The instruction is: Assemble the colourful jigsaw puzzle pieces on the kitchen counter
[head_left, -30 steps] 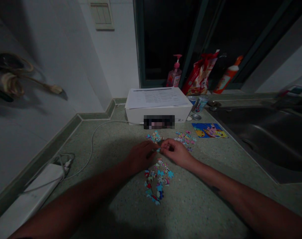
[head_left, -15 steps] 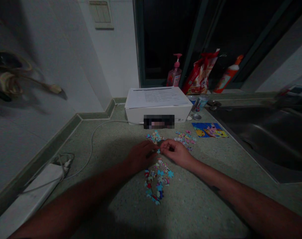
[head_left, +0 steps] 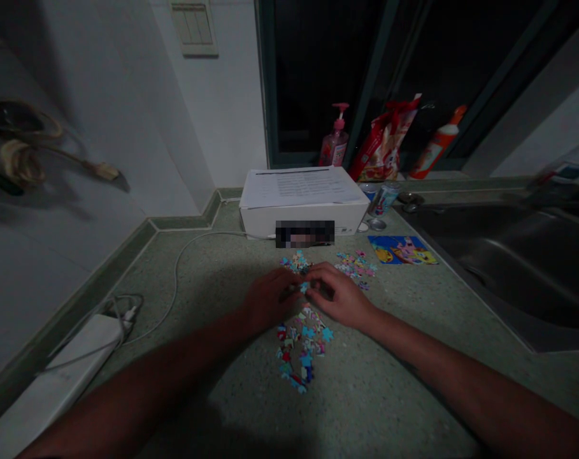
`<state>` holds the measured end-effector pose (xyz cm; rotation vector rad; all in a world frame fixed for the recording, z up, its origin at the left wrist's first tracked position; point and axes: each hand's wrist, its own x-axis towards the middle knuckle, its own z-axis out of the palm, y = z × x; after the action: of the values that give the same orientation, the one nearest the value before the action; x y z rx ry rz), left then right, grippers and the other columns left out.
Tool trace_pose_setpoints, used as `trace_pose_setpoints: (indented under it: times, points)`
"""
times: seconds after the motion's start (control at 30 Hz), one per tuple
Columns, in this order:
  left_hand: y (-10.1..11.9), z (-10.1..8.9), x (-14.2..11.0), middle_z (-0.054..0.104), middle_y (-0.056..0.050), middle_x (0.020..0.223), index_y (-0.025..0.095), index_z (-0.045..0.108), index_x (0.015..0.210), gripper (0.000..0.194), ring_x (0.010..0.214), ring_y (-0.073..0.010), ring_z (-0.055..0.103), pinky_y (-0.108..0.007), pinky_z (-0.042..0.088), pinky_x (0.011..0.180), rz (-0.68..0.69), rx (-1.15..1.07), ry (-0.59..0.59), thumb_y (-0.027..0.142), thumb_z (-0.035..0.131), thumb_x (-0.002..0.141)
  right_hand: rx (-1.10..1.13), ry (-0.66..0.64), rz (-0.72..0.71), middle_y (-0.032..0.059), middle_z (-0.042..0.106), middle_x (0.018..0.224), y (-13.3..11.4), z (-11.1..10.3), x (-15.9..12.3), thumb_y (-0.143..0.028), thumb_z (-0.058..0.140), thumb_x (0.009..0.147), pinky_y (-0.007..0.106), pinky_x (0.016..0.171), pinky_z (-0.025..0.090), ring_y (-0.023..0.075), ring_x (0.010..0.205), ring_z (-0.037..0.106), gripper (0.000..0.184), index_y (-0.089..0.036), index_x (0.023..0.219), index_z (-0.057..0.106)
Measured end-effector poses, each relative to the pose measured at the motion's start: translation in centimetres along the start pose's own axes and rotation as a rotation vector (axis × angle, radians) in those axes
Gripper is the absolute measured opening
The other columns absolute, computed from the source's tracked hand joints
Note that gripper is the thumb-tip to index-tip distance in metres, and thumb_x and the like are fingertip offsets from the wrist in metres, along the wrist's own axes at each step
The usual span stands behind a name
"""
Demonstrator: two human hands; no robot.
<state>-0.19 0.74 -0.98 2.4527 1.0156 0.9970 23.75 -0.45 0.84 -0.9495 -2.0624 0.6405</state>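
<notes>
Speckled green countertop, centre of the head view: left hand and right hand meet, fingers curled together around a small blue jigsaw piece, grip unclear. Loose jigsaw pieces lie below and above the hands.

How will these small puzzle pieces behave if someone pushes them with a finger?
The puzzle pieces look thin and flat, so they are probably light and stiff. Lying loose on the speckled counter, they would likely slide and scatter.
</notes>
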Motion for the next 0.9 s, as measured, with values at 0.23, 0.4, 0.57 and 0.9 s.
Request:
trace_pose_setpoints:
  times: [0.23,0.4,0.57,0.9]
  points:
    - [0.44,-0.22,0.06,0.078,-0.004,0.11,0.032,0.071,0.117,0.02,0.089,-0.0226,0.077,-0.038,0.067,0.081,-0.123,0.039,-0.054,0.023,0.072,0.099,-0.046,-0.022,0.059,0.0117,0.074,0.123,-0.45,-0.32,0.11,-0.02,0.067,0.093,0.047,0.09,0.061,0.0277,0.101,0.072,0.028,-0.029,0.117,0.074]
    - [0.5,-0.23,0.13,0.079,-0.004,0.107,0.029,0.071,0.116,0.019,0.087,-0.0208,0.076,-0.036,0.066,0.079,-0.098,0.061,-0.045,0.022,0.072,0.098,-0.085,-0.023,0.052,0.0121,0.074,0.125,-0.58,-0.45,0.1,-0.022,0.068,0.094,0.048,0.093,0.061,0.029,0.108,0.073,0.026,-0.029,0.118,0.075]
    - [0.58,-0.39,0.18,0.078,-0.004,0.106,0.028,0.071,0.117,0.021,0.086,-0.0198,0.076,-0.035,0.066,0.077,-0.087,0.082,-0.045,0.022,0.075,0.097,-0.097,-0.011,0.013,0.013,0.074,0.125,-0.4,-0.42,0.06,-0.023,0.067,0.094,0.049,0.094,0.061,0.0308,0.114,0.073,0.025,-0.028,0.117,0.074]
    - [0.62,-0.26,0.26,0.079,-0.004,0.108,0.029,0.071,0.113,0.018,0.09,-0.0221,0.077,-0.039,0.068,0.083,-0.122,0.045,-0.017,0.023,0.076,0.096,-0.133,-0.016,0.058,0.0131,0.075,0.125,0.0,-0.34,-0.02,-0.022,0.068,0.092,0.049,0.094,0.061,0.0307,0.112,0.074,0.026,-0.027,0.117,0.074]
